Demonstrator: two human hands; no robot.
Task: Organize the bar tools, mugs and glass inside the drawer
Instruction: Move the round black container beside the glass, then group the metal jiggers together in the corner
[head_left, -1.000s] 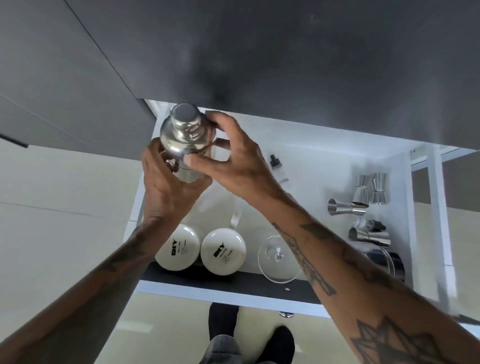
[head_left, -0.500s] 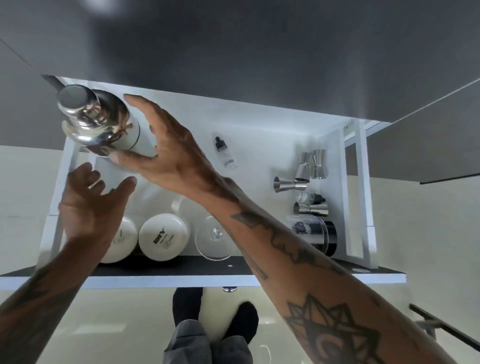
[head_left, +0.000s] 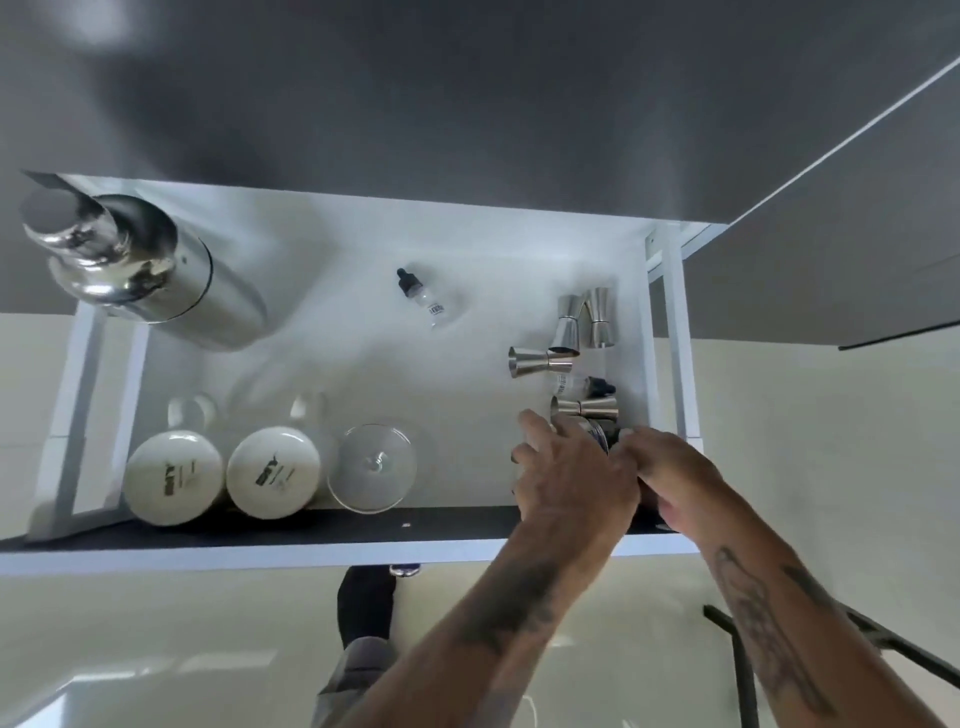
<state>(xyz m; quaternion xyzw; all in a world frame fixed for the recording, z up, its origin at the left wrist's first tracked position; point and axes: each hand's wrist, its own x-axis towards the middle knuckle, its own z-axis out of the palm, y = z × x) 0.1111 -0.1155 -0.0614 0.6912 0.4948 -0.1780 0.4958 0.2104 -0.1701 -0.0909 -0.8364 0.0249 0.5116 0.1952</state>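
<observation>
The white drawer (head_left: 311, 552) is pulled out below me. A steel cocktail shaker (head_left: 156, 270) stands in its back left corner, with nobody touching it. Two white mugs (head_left: 174, 475) (head_left: 272, 470) and an upturned stemmed glass (head_left: 371, 467) line the front edge. Several steel jiggers (head_left: 566, 325) (head_left: 540, 361) (head_left: 584, 405) lie along the right side, with a small dropper bottle (head_left: 587, 385) among them. My left hand (head_left: 571, 480) curls over a shiny metal tin (head_left: 592, 434) in the front right corner. My right hand (head_left: 670, 478) touches the tin's right side, its fingers hidden.
Another dropper bottle (head_left: 423, 293) lies alone at the drawer's back middle. A dark cabinet front (head_left: 467, 104) overhangs the back. White drawer rails (head_left: 675, 332) flank the sides. My feet (head_left: 366, 603) stand on the pale floor; a dark bar (head_left: 737, 675) rises at lower right.
The shaker was set down in the back left corner and both hands let go. Both hands crossed to the front right corner and came down on the metal tin.
</observation>
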